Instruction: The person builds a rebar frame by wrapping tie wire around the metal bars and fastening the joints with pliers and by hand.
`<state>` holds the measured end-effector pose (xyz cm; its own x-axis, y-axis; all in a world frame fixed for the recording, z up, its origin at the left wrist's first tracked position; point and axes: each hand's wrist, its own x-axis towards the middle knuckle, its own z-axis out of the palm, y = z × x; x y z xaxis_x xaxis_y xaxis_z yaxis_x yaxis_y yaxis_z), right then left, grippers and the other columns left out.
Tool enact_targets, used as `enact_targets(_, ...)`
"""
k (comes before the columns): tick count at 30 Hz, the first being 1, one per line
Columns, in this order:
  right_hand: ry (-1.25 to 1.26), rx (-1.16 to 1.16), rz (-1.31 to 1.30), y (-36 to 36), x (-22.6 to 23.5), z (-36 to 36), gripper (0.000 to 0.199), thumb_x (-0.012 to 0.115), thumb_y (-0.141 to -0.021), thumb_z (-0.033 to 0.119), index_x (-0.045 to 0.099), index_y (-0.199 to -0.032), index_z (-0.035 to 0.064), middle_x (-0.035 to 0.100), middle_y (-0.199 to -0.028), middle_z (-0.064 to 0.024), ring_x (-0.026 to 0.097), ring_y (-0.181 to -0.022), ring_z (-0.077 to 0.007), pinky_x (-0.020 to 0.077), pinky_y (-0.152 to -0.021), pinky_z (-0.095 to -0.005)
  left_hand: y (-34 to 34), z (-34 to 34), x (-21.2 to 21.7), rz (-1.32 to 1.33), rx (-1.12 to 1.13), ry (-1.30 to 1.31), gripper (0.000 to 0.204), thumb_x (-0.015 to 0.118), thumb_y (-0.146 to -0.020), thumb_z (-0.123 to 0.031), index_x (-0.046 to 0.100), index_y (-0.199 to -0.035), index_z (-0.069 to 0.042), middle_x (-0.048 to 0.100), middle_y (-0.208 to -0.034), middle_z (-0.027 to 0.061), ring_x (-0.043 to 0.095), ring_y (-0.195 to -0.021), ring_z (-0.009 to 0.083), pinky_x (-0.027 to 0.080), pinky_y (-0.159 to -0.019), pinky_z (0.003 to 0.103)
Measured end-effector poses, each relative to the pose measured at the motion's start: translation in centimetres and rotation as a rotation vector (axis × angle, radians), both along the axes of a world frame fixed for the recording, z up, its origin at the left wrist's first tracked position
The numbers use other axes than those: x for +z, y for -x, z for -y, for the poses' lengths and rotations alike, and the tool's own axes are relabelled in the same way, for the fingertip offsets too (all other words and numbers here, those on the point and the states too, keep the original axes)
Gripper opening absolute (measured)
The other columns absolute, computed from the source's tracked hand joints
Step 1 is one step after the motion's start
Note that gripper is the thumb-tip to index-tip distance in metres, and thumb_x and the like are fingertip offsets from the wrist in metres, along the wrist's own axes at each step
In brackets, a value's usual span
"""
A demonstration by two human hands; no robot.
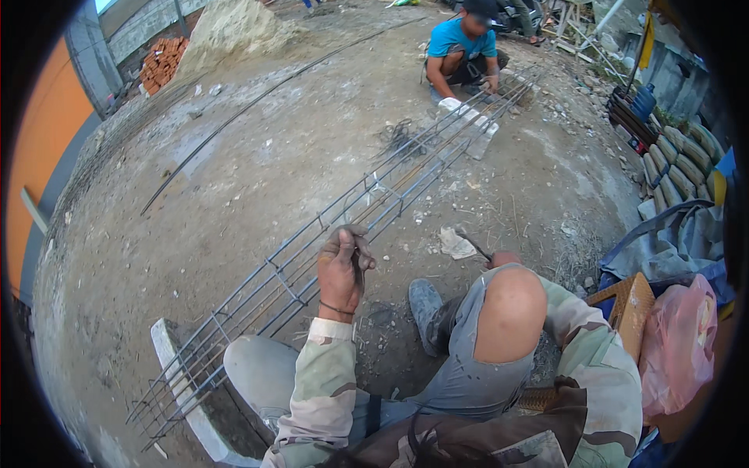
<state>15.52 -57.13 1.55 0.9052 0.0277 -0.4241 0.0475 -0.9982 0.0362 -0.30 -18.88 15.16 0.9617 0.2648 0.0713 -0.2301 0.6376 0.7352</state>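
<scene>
A long cage of steel rebar [290, 282] runs from the lower left to the far right, its bars joined by square stirrups. My left hand [344, 269] is raised at the cage's near side, its fingers curled into a pinch. Whatever may be in that pinch is too small to make out. Beyond my bent right knee, my right hand [503, 258] shows only in part, closed on a slim dark hand tool [473, 244] that points away to the left. A pale wrap [376, 186] shows on the bars farther along.
A white block [181, 366] supports the cage's near end, another [468, 115] its far end. A co-worker [460, 58] squats there. Loose wire [407, 139] lies beside the cage. At right are stacked sacks [686, 168] and a pink plastic bag [677, 347]; a long bar [234, 117] lies left.
</scene>
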Motion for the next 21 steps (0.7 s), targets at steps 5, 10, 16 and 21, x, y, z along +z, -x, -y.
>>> enact_targets(5, -0.254, -0.234, 0.15, 3.4, -12.4, 2.7, 0.044, 0.07, -0.087, 0.041, 0.074, -0.107, 0.0023, 0.073, -0.1, -0.0212, 0.07, -0.097, -0.0389, 0.0533, -0.086, -0.0471, 1.9, -0.4, -0.3, -0.031, -0.164, 0.094, 0.032, 0.049, -0.106, -0.032, 0.061, -0.111, -0.002, 0.056, -0.076, 0.0022, 0.043, -0.053, 0.0067, 0.035, -0.044, 0.019)
enact_targets(10, -0.646, 0.347, 0.118, -1.0, -0.2, -5.0, 0.038, 0.073, -0.087, 0.034, 0.075, -0.103, 0.0, 0.075, -0.089, -0.0166, 0.073, -0.085, -0.0308, 0.0564, -0.079, -0.0398, 2.5, 0.3, -0.6, -0.047, -0.367, 0.4, 0.036, 0.049, -0.105, -0.035, 0.057, -0.119, -0.002, 0.049, -0.073, 0.0007, 0.04, -0.052, 0.0043, 0.032, -0.04, 0.017)
enact_targets(16, -1.083, 0.496, -0.361, 0.5, 18.3, -20.4, 0.033, 0.071, -0.093, 0.026, 0.074, -0.104, -0.004, 0.075, -0.087, -0.0129, 0.069, -0.076, -0.0146, 0.0544, -0.072, -0.0317, 1.2, 2.2, -1.1, -0.06, -0.27, 0.33, 0.035, 0.05, -0.106, -0.038, 0.056, -0.112, -0.004, 0.045, -0.07, 0.0, 0.039, -0.051, 0.0056, 0.034, -0.047, 0.019)
enact_targets(21, -1.054, 0.681, -0.244, 5.0, 20.9, -25.9, 0.027, 0.073, -0.089, 0.023, 0.075, -0.103, -0.001, 0.075, -0.084, -0.0095, 0.068, -0.076, -0.0139, 0.0539, -0.072, -0.0307, 1.6, 2.8, -1.5, -0.186, -0.068, 0.257, 0.034, 0.053, -0.104, -0.04, 0.057, -0.105, -0.006, 0.052, -0.073, 0.0013, 0.041, -0.052, 0.009, 0.035, -0.052, 0.024)
